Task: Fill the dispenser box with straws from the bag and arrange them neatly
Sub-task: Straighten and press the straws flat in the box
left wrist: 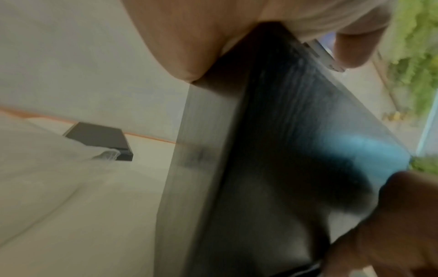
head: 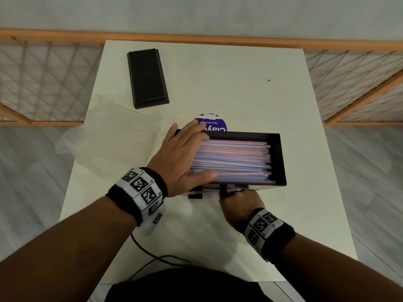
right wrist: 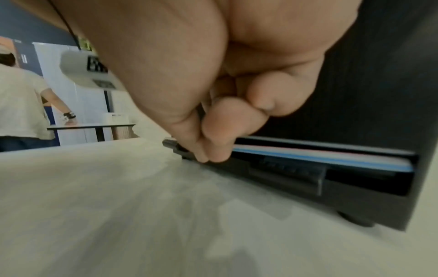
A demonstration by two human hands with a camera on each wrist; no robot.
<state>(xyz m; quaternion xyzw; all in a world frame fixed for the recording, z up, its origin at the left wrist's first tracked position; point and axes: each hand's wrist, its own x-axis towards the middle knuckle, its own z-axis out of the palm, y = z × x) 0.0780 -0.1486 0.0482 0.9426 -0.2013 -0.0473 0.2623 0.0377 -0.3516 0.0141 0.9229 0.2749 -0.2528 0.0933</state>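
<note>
**Inspector:** Report, largest item first, everything placed from the dispenser box.

**Operator:** I see the white table (head: 250, 88) carrying everything. The dispenser box (head: 278, 158) sits open near its middle. Its black lid (head: 147, 78) lies well beyond the box, to the far left. The clear plastic bag (head: 104, 138) lies flattened just left of the box; I judge it emptied.

**Inspector:** The straws?

**Operator:** The straws (head: 233, 160) fill the box, long axis running left to right, ends uneven at the right wall.

**Inspector:** Hands?

**Operator:** My left hand (head: 182, 158) rests flat, fingers extended, over the left ends of the straws, gripping nothing. My right hand (head: 236, 203) is at the box's near front, its fingertips (right wrist: 213, 148) pinched on the black dispensing tray (right wrist: 284, 168) at the base slot, where a straw already shows.

**Inspector:** Next move turns on what?

**Operator:** In my judgement, the left hand is nearer the stack; pushing along the axis, rightward, would square the ends.
</note>
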